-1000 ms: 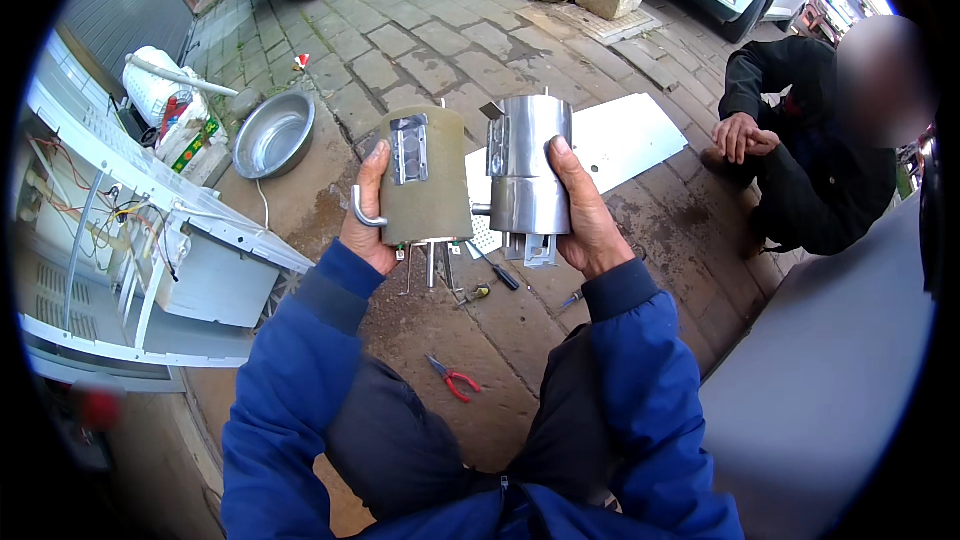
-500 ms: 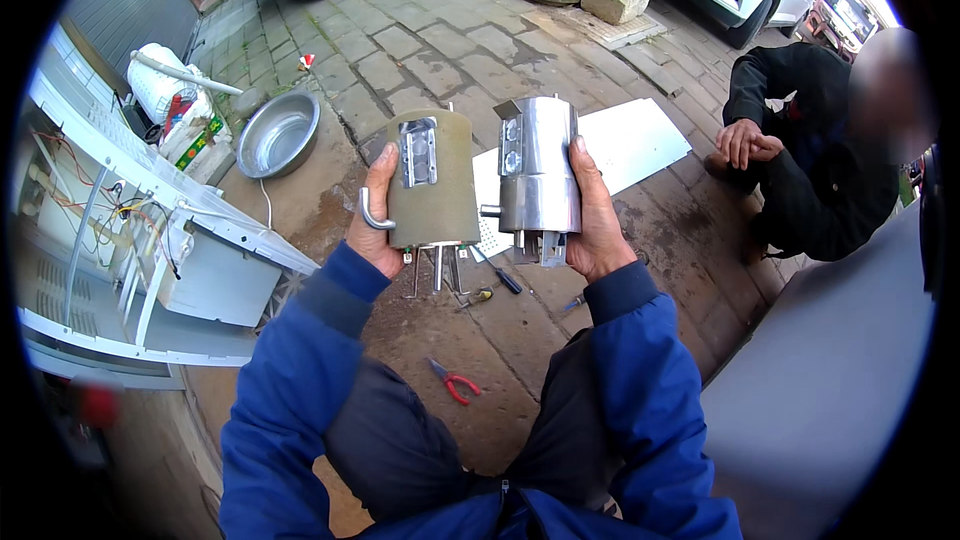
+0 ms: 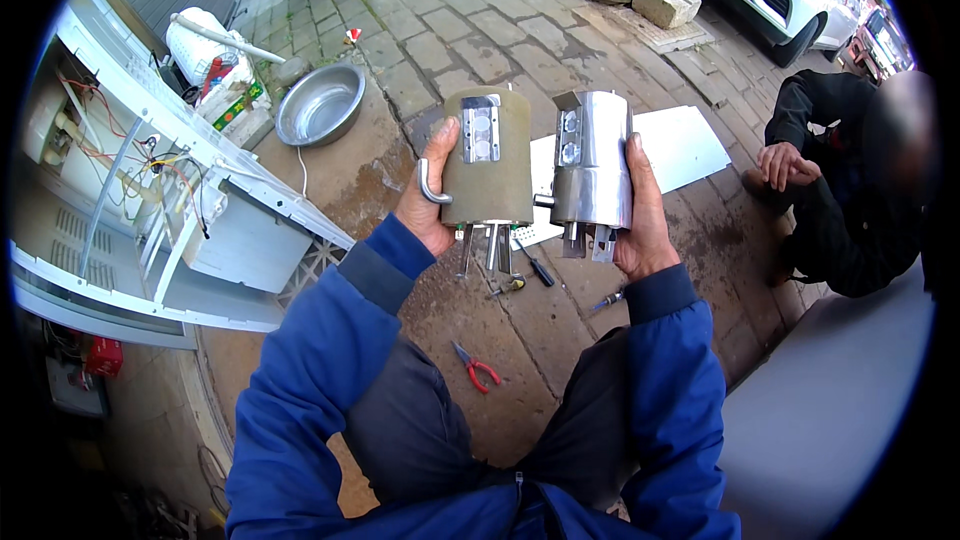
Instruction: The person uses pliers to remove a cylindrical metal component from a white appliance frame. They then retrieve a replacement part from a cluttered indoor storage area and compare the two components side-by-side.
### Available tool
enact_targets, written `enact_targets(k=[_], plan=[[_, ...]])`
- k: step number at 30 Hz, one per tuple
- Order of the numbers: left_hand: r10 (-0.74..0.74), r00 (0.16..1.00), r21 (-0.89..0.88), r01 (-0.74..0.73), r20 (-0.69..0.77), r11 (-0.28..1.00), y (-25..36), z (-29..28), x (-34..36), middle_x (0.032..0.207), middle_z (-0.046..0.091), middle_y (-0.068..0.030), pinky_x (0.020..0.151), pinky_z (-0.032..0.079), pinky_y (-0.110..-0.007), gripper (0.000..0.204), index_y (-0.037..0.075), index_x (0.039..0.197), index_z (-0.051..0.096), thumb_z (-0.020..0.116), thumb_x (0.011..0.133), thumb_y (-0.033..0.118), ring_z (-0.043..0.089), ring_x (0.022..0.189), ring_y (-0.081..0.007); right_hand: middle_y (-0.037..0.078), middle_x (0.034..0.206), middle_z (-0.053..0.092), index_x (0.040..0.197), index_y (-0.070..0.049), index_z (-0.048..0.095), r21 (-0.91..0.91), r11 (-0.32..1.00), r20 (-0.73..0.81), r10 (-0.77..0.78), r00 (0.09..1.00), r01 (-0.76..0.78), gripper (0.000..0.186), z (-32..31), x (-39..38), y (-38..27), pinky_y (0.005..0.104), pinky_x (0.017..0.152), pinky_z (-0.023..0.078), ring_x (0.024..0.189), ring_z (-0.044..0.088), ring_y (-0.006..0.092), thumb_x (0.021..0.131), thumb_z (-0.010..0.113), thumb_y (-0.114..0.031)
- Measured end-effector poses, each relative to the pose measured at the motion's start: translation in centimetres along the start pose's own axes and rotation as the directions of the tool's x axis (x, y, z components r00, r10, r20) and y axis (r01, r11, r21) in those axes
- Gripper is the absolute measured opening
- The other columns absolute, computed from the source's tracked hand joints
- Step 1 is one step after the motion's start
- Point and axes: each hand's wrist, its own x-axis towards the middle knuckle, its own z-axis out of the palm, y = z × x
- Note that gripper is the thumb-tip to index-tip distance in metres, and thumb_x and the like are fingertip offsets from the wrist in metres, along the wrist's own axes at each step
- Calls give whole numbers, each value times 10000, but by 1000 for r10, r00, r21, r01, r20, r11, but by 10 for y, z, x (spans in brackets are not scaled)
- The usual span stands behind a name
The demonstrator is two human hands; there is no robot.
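My left hand [image 3: 432, 190] is closed around the left side of a cylindrical water-heater tank with an olive wrap [image 3: 508, 165]. A bent pipe juts from its left side, and metal legs and tubes stick out below. My right hand [image 3: 645, 215] grips the right side of a shiny stainless-steel tank [image 3: 603, 175], which has a short side pipe facing the other tank. Both tanks are held upright, side by side, with a narrow gap between them. Each shows a small metal plate with round discs on its front. The fingers behind the tanks are hidden.
Red-handled pliers [image 3: 478, 368], a screwdriver [image 3: 541, 271] and a white panel [image 3: 680, 145] lie on the paving. At left are a metal basin [image 3: 320, 105] and an opened white appliance [image 3: 250, 240] with exposed wires. A person [image 3: 830, 180] crouches at right; cars stand behind.
The scene, including both tanks and hands, has shifted rightward in the picture. Both tanks remain held side by side; neither hand has let go.
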Motion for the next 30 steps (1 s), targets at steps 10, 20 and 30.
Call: enact_targets(k=[10,20,30], plan=[[40,999,-12,-41,-22,999,-3,-7,3,1258,702,-120,947,621,-424,640,82,1410,575,605,1015,584,727,1097,-237,185,1208,710,1436,-34,504,3,1000,-9,-5,1000,5,646,-4,3,3,410,803,683,970,770,253,1075,485,-569],[30,998,17,-29,-60,999,-2,-1,0,1259,705,-115,960,614,-422,641,100,1411,582,594,1012,600,721,1103,-234,176,1185,695,1442,-26,478,9,1000,3,-18,1000,18,676,-5,5,4,387,799,689,969,769,233,1059,515,-581],[22,1000,-6,-22,-17,1000,2,2,-3,1263,697,-110,972,608,-421,642,92,1404,581,628,997,586,711,1122,-224,298,1261,638,1524,-14,410,118,993,186,-34,982,12,872,-17,8,2,499,786,685,1031,744,368,1013,424,-720]])
